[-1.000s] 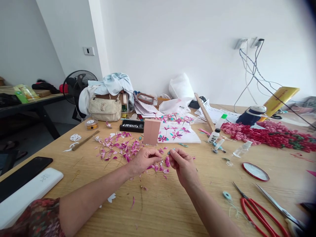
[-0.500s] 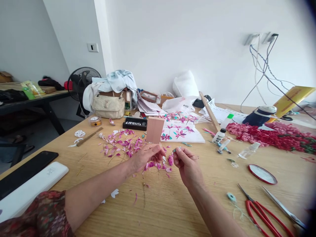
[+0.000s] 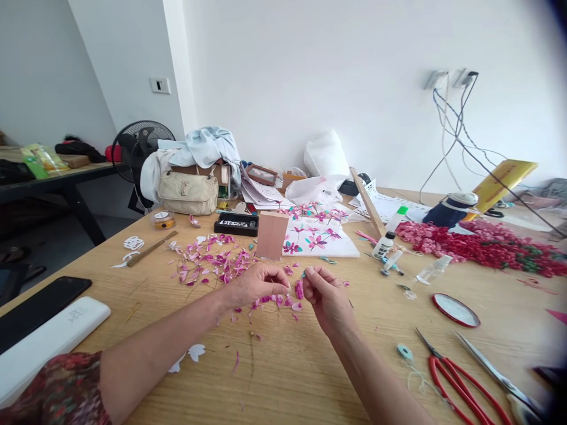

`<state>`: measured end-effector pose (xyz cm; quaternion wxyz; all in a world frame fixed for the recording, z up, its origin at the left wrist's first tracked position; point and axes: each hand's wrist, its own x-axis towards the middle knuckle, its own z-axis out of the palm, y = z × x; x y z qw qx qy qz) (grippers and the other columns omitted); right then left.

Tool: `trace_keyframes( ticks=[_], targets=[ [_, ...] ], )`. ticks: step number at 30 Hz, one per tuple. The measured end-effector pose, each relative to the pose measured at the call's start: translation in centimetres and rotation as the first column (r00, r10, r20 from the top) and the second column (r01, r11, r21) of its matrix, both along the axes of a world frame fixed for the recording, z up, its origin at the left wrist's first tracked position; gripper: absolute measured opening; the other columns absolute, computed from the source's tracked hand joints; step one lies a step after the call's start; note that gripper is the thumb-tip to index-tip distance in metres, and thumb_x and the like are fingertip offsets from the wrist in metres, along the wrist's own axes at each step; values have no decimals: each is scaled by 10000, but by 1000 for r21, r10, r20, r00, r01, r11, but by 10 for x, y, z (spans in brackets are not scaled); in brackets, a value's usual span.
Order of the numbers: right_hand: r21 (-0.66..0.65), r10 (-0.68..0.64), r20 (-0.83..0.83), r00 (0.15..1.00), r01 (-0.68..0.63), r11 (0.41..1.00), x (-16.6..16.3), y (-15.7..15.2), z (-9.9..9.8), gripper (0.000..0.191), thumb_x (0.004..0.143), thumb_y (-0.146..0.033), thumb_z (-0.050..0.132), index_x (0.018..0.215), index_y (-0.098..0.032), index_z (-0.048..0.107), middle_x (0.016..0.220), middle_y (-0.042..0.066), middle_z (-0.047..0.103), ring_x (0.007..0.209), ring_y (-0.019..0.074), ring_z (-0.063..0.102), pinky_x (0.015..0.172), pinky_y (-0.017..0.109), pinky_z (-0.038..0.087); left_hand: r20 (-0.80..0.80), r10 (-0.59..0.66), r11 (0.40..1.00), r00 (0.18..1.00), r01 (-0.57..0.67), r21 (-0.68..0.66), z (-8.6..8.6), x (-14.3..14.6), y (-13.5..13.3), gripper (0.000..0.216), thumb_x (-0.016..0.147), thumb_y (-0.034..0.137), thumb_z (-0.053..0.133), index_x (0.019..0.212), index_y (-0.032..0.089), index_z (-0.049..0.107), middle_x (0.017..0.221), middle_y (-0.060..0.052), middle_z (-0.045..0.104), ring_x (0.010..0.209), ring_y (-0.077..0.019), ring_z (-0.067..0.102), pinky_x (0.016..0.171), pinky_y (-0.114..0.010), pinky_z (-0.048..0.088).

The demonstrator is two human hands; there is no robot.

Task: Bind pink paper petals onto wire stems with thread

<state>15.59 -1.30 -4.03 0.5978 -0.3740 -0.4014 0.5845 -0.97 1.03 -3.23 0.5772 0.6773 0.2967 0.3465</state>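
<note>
Over the middle of the table my left hand (image 3: 259,284) has its thumb and fingertips drawn together in a pinch; what they hold, if anything, is too small to make out. Facing it, my right hand (image 3: 326,295) pinches a small teal piece (image 3: 304,274) between thumb and forefinger. A pink petal cluster (image 3: 299,289) shows between the hands, close to the right fingertips. Loose pink petals (image 3: 212,260) on thin stems lie spread beyond my left hand. Behind the hands stands an upright wooden block (image 3: 271,236). Finished-looking pink and teal flowers (image 3: 317,242) rest on a white sheet (image 3: 345,249).
Red-handled scissors (image 3: 458,378), silver scissors (image 3: 496,372) and a teal thread spool (image 3: 404,352) lie at right. Small bottles (image 3: 383,245) and a red-rimmed dish (image 3: 456,310) sit farther back. A phone (image 3: 44,307) and white power bank (image 3: 57,339) lie left.
The view has swung slightly right, so things sit farther left. My left fingertips have dropped a little and closed into a tighter pinch. My right hand keeps its pinch on the teal piece.
</note>
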Motion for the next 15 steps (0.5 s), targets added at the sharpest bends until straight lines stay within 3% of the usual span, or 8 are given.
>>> trace_keyframes(
  ticks=[4, 6, 12, 15],
  targets=[
    [34, -55, 36, 998, 54, 998, -3, -2, 0, 251, 633, -346, 708, 588, -176, 528, 413, -66, 434, 392, 56, 303, 398, 205, 178, 59, 64, 995, 996, -69, 73, 2, 0, -1, 330, 768, 448, 524, 812, 128, 590, 745, -24, 551, 688, -114, 499, 618, -215, 380],
    [41, -53, 81, 995, 50, 998, -6, -5, 0, 248, 631, -351, 710, 589, -178, 537, 411, -68, 425, 393, 58, 303, 398, 206, 188, 54, 83, 992, 995, -88, 89, 2, 3, -4, 302, 755, 417, 557, 860, 134, 583, 754, -15, 548, 677, -109, 491, 609, -212, 377],
    [67, 21, 158, 987, -32, 997, -10, -8, -2, 272, 692, -386, 652, 564, -179, 531, 424, -55, 427, 406, 68, 314, 408, 214, 214, 35, 205, 971, 978, -208, 118, -2, 13, -9, 177, 711, 297, 616, 668, 125, 610, 700, -18, 560, 670, -125, 508, 614, -229, 381],
    [61, 41, 149, 988, -51, 997, -6, -7, -1, 267, 716, -381, 632, 575, -180, 525, 439, -53, 439, 414, 68, 329, 413, 212, 222, 75, 194, 977, 978, -200, 78, -1, 12, -8, 169, 677, 283, 639, 636, 122, 607, 687, -10, 556, 657, -120, 502, 615, -231, 376]
  ],
)
